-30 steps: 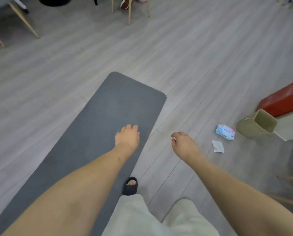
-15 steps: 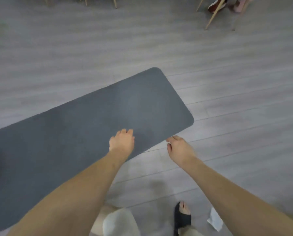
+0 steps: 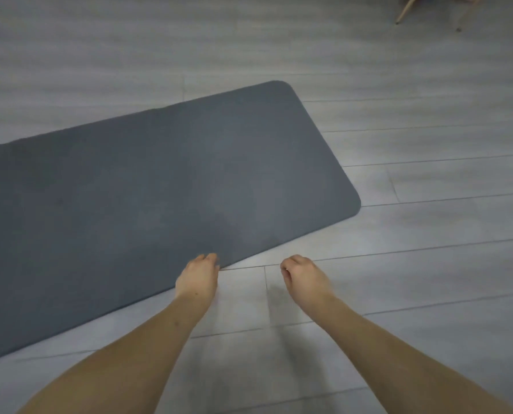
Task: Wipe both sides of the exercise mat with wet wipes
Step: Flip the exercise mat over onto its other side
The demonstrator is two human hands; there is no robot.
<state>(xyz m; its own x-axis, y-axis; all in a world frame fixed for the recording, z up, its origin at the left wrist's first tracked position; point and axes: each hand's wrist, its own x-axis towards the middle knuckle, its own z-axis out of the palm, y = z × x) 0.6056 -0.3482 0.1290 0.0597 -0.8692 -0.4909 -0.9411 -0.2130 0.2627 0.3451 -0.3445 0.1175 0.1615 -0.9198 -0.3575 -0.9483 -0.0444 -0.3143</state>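
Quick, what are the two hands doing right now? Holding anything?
Left hand: fingers curled at the near edge of the grey mat; whether it grips it cannot be told.
Right hand: loosely curled above the floor, holding nothing.

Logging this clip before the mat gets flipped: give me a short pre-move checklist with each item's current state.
1. Exercise mat lies flat on the floor: ok.
2. Left hand at the mat's near edge: ok; actual grip on it: cannot tell.
3. Right hand on the mat: not ok, it is over bare floor, beside the edge.
4. Wet wipe in either hand: not ok, none visible.
5. Mat top free of objects: ok.
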